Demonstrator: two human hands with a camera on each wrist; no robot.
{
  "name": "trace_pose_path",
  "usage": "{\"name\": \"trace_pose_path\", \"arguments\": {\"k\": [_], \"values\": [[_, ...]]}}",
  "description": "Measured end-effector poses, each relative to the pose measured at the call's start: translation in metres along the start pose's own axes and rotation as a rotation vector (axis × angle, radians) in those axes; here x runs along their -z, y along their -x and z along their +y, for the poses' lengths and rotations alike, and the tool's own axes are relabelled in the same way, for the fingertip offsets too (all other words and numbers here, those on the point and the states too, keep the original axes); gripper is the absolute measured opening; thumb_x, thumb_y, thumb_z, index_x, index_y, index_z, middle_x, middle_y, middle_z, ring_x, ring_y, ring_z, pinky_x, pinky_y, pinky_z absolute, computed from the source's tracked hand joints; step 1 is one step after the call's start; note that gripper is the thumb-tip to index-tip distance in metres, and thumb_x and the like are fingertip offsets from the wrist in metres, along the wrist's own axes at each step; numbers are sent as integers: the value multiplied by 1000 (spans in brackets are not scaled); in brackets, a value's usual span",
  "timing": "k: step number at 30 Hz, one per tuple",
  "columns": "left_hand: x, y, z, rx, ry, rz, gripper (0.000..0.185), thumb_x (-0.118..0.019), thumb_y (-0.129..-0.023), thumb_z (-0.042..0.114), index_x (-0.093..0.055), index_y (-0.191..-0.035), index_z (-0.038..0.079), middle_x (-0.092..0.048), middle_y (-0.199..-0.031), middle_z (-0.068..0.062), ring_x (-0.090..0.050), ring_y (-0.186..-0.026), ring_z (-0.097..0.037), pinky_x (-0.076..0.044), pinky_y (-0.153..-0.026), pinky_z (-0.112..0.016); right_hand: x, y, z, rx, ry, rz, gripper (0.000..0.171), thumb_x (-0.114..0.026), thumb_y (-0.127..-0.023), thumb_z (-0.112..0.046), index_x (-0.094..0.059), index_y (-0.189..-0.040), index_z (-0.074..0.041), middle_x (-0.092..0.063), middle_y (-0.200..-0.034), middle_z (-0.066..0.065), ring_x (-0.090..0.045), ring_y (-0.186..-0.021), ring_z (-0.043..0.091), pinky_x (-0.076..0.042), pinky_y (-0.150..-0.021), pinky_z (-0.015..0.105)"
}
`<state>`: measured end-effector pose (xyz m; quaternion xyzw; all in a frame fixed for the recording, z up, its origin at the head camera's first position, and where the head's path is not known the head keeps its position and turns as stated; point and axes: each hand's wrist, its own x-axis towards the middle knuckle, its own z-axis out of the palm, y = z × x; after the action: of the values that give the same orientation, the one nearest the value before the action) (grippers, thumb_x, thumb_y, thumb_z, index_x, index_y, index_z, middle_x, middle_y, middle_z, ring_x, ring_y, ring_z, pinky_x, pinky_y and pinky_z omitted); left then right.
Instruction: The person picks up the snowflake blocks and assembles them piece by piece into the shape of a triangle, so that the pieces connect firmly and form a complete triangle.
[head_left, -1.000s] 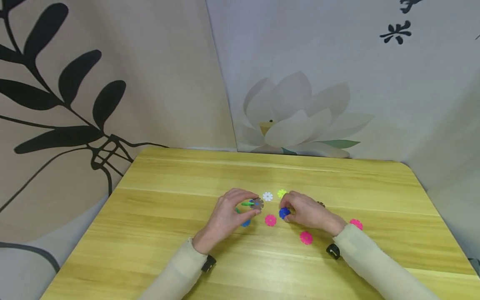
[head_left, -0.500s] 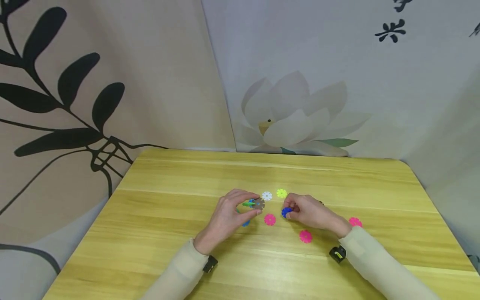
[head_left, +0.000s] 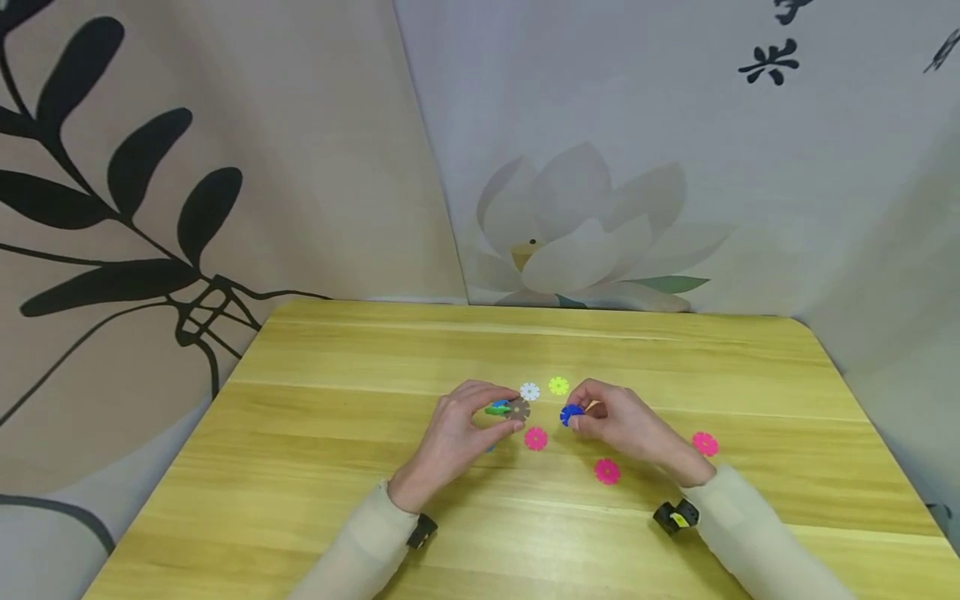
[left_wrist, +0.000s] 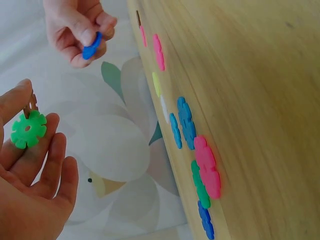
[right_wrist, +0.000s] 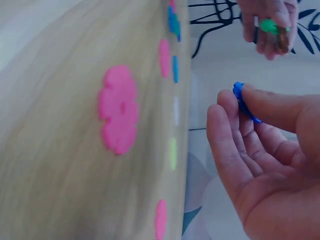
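Observation:
My left hand pinches a brown notched plastic disc between thumb and fingers. Joined to it at an angle is a green notched disc, which faces the left wrist camera. Across a small gap, my right hand holds a dark blue notched disc by thumb and fingertips, its edge turned toward the left hand. Both hands are raised above the wooden table. Between and below them lies a pink disc, with a white disc and a yellow disc farther back.
Two more pink discs lie to the right, one in front and one beyond the right forearm. Under the left hand are several flat discs, among them a green disc and a blue disc. A printed wall stands behind the table.
My right hand has lifted the dark blue disc and turned it more edge-on. My left hand holds its joined discs in nearly the same place, tilted slightly. The head view has shifted a little.

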<state>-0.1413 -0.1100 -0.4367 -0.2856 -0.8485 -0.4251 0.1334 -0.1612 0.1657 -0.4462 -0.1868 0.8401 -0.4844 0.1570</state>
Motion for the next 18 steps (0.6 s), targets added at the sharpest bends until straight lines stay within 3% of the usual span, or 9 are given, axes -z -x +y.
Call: {"name": "trace_pose_path", "arguments": {"k": [10, 18], "values": [[-5, -1, 8, 7, -2, 12, 37, -91, -78, 16, -78, -112, 8, -77, -109, -3, -69, -106, -19, -57, -93, -40, 5, 11, -16, 43, -98, 43, 15, -69, -100, -10, -64, -112, -1, -72, -104, 21, -73, -91, 38, -61, -84, 46], [-13, -6, 16, -1, 54, -10, 35, -88, -82, 19, -77, -114, 9, -76, -112, -2, -68, -109, -19, -56, -96, -37, 11, 18, -26, 35, -158, 92, 17, -68, -100, -6, -62, -113, 4, -72, -102, 22, -72, -93, 45, -61, -86, 45]]}}
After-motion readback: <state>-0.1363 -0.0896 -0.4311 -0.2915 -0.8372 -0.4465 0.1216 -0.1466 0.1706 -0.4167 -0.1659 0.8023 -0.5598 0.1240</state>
